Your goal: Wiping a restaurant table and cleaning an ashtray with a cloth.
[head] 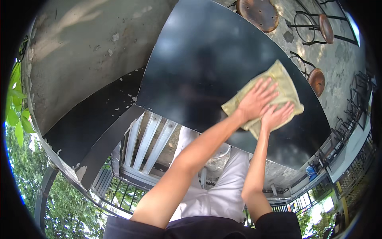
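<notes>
A pale yellow cloth (286,80) lies spread on the right part of a glossy black tabletop (191,71). Both my hands press flat on it, side by side and close together. My left hand (258,100) rests on the middle of the cloth with its fingers spread. Just to the right and nearer to me, my right hand (277,116) lies over the cloth's lower part. Whether any fabric is pinched between the fingers cannot be seen; the palms face down.
A concrete wall (89,44) with peeling paint stands at the left of the table. Stools with round wooden seats (316,82) stand on the concrete floor beyond the table's right edge. Below left are metal slats (149,140) and a black railing (122,194).
</notes>
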Available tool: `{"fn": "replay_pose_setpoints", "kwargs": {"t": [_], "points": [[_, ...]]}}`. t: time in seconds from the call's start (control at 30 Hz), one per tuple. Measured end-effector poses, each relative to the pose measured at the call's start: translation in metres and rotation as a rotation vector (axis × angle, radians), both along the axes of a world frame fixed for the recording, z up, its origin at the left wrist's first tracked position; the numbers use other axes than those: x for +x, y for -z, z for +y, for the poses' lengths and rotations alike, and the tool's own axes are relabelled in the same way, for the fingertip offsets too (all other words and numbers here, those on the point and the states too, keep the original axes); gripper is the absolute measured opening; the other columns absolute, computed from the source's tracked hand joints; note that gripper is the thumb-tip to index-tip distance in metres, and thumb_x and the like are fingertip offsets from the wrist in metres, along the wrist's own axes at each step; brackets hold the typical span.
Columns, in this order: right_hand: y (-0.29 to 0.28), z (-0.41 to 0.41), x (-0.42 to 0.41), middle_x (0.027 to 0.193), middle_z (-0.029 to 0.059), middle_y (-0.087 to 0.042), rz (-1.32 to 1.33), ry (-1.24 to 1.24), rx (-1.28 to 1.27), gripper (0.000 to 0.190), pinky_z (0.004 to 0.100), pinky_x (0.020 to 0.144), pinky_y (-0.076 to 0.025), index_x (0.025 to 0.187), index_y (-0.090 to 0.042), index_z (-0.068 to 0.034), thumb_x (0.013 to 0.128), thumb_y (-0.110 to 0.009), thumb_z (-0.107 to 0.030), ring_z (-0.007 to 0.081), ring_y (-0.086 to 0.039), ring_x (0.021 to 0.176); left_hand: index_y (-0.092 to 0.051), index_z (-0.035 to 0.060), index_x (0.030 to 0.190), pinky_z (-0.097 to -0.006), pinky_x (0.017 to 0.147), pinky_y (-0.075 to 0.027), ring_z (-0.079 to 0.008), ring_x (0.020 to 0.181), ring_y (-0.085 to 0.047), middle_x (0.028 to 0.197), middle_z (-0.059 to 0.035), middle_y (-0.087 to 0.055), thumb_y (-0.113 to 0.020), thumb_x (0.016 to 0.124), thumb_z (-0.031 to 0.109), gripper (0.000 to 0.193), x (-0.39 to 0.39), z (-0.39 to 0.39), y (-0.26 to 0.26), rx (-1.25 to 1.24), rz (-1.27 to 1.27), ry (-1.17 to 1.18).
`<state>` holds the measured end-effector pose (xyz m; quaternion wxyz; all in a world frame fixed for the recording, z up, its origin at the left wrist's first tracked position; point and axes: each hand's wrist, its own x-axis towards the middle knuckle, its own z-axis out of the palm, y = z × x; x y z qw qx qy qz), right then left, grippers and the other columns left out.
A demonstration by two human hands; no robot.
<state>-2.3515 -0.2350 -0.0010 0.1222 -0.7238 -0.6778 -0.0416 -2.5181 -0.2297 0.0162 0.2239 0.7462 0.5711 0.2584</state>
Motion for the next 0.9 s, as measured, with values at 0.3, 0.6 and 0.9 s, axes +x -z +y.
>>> {"fn": "replay_pose_setpoints", "kwargs": {"t": [0.3, 0.6, 0.9], "points": [[-0.004, 0.197, -0.264, 0.148, 0.0167, -0.059, 0.179, -0.499, -0.048, 0.054, 0.0518, 0.122, -0.032, 0.142, -0.062, -0.012, 0.098, -0.062, -0.043, 0.0378, -0.049, 0.143, -0.053, 0.0126, 0.154, -0.0586, 0.126, -0.026, -0.0433, 0.150, -0.040, 0.160, -0.0172, -0.050, -0.056, 0.100, 0.043, 0.062, -0.245, 0.132, -0.008, 0.179, 0.335, -0.584], [-0.013, 0.106, -0.390, 0.156, 0.0169, -0.052, 0.255, -0.905, 0.045, 0.057, 0.0561, 0.125, -0.026, 0.147, -0.060, -0.013, 0.098, -0.059, -0.044, 0.0364, -0.042, 0.149, -0.055, 0.0104, 0.149, -0.0530, 0.108, -0.045, -0.0425, 0.126, -0.060, 0.136, -0.0190, -0.064, -0.058, 0.099, 0.039, 0.057, -0.309, -0.006, -0.001, -0.104, 0.007, -0.888], [-0.037, -0.070, -0.351, 0.166, 0.0078, -0.043, 0.378, -1.264, -0.414, 0.056, 0.0453, 0.115, -0.039, 0.150, -0.057, -0.019, 0.096, -0.060, -0.031, 0.0288, -0.048, 0.143, -0.044, -0.0059, 0.150, -0.0542, 0.110, -0.036, -0.0444, 0.128, -0.050, 0.138, -0.0252, -0.054, -0.058, 0.099, 0.034, 0.066, -0.264, -0.193, -0.013, -0.119, 0.331, -1.019]]}}
